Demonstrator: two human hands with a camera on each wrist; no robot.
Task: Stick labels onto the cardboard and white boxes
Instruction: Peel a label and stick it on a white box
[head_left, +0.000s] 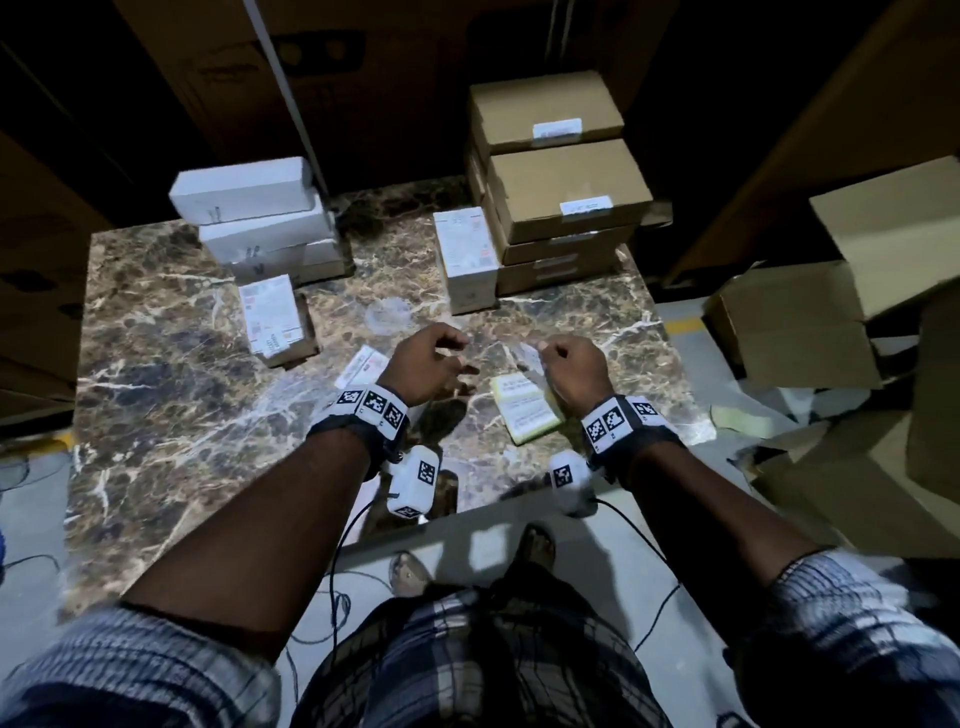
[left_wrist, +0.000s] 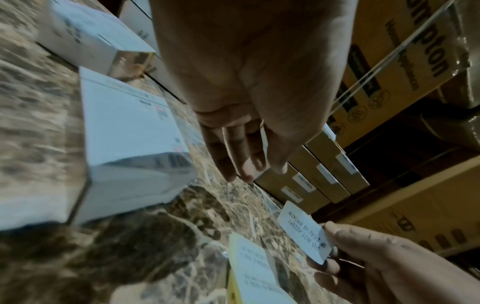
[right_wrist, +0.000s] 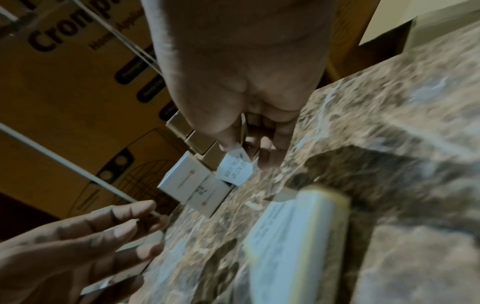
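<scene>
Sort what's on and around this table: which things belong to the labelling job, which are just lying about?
In the job:
- label pinched in right hand
- label pad
- left hand, open, holding nothing
- cardboard boxes
- white boxes

Lying about:
- opened cartons right of the table
- large printed cartons behind

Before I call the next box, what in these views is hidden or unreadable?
- Label pinched by the right hand: its sticky side faces away in both wrist views; in the head view the hand covers most of it.
- Label sheet: print too small in the head view, blurred in both wrist views.
- Cardboard boxes: label text too small; lower boxes hidden under the stack.
- Left hand: appears empty.
</scene>
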